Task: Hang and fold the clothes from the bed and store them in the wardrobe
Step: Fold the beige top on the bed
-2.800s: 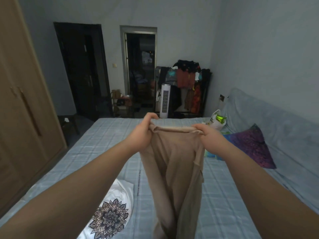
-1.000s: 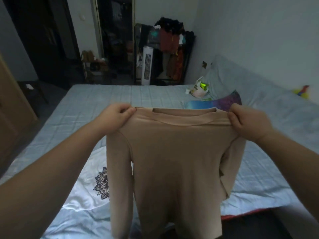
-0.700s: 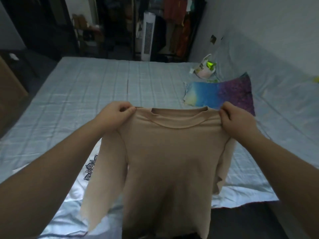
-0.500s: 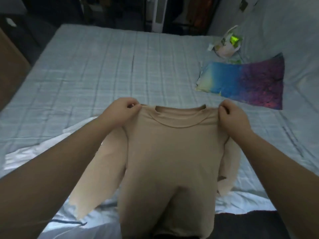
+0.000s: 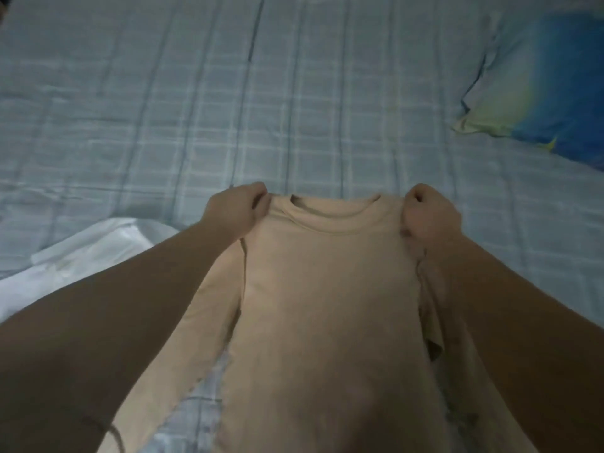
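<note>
The left hand [image 5: 233, 209] and right hand [image 5: 429, 215] each pinch a shoulder of the shirt [image 5: 327, 305], fingers [image 5: 260, 192] curled tight on the cloth, with the collar [image 5: 333, 220] midway between them. From the fingers the shirt's long axis runs straight back toward the person, low over the bed [image 5: 228, 93]. Neither hand is nearer, so laying it flat looks like a level, two-handed move.

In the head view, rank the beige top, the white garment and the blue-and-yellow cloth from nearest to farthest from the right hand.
1. beige top: the right hand grips it at the shoulder.
2. blue-and-yellow cloth: on the bed, ahead and to the right.
3. white garment: on the bed at the far left, beyond the left hand.
</note>
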Demonstrator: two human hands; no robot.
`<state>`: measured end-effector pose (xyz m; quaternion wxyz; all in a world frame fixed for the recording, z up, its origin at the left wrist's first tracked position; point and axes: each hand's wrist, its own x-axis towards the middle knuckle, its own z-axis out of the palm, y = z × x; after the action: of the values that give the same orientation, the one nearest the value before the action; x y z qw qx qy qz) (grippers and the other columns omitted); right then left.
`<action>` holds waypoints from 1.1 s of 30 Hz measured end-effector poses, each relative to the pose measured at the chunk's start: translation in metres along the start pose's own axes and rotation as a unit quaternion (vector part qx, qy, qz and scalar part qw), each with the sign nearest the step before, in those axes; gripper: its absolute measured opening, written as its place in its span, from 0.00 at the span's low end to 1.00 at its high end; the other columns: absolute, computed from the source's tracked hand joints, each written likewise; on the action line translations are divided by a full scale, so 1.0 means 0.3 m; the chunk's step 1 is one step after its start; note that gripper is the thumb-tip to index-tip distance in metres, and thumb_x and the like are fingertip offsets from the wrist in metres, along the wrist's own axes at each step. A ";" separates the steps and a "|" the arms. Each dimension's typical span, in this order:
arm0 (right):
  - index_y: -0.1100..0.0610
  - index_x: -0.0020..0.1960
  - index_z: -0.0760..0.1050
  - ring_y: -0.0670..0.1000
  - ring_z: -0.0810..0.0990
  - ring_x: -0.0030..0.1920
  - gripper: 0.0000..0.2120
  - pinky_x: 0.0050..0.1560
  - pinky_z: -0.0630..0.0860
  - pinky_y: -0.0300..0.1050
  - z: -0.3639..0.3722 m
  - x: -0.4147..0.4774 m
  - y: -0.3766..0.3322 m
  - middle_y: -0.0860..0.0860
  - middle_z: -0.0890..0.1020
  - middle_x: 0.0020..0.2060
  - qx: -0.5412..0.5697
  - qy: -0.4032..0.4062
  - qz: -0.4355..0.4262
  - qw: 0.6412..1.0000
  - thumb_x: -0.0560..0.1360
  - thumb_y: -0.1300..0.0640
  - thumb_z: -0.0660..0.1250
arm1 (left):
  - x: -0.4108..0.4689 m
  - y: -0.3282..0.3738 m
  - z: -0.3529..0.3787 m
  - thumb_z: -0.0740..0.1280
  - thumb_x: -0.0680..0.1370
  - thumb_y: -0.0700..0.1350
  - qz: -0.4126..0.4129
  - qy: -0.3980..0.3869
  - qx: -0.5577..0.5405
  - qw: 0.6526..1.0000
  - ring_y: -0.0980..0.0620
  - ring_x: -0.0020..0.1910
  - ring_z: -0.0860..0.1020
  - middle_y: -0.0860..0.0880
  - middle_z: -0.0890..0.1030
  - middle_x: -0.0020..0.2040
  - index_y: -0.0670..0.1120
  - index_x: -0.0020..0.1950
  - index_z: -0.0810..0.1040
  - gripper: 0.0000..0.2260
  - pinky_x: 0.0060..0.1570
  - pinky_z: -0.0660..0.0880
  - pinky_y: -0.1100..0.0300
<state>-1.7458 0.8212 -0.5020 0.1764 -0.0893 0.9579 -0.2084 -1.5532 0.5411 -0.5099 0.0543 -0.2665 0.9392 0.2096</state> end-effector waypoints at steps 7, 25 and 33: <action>0.53 0.49 0.74 0.63 0.75 0.54 0.08 0.56 0.68 0.57 0.279 0.281 0.087 0.58 0.79 0.50 -0.108 0.059 -0.090 0.988 0.80 0.55 0.56 | 0.245 -0.120 0.261 0.58 0.81 0.57 0.017 0.032 0.066 0.997 0.41 0.44 0.79 0.49 0.77 0.40 0.51 0.44 0.68 0.12 0.42 0.68 0.52; 0.55 0.78 0.58 0.60 0.55 0.78 0.29 0.76 0.50 0.63 0.401 0.065 0.087 0.56 0.59 0.79 -0.171 0.107 -0.279 0.939 0.80 0.47 0.53 | 0.076 0.030 0.395 0.63 0.79 0.39 0.099 0.112 0.007 0.989 0.34 0.75 0.62 0.34 0.67 0.73 0.34 0.73 0.68 0.23 0.75 0.57 0.41; 0.50 0.81 0.47 0.56 0.50 0.80 0.31 0.75 0.46 0.68 0.452 0.228 0.100 0.53 0.52 0.80 -0.232 0.053 -0.215 0.947 0.81 0.38 0.43 | 0.246 0.016 0.477 0.46 0.82 0.62 -0.063 0.046 0.070 0.995 0.40 0.80 0.44 0.44 0.47 0.82 0.53 0.82 0.47 0.30 0.76 0.42 0.39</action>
<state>-1.7608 0.7814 -0.6509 0.0510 -0.3206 0.9457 -0.0177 -1.6201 0.5700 -0.6536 0.0423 -0.3296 0.9346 0.1270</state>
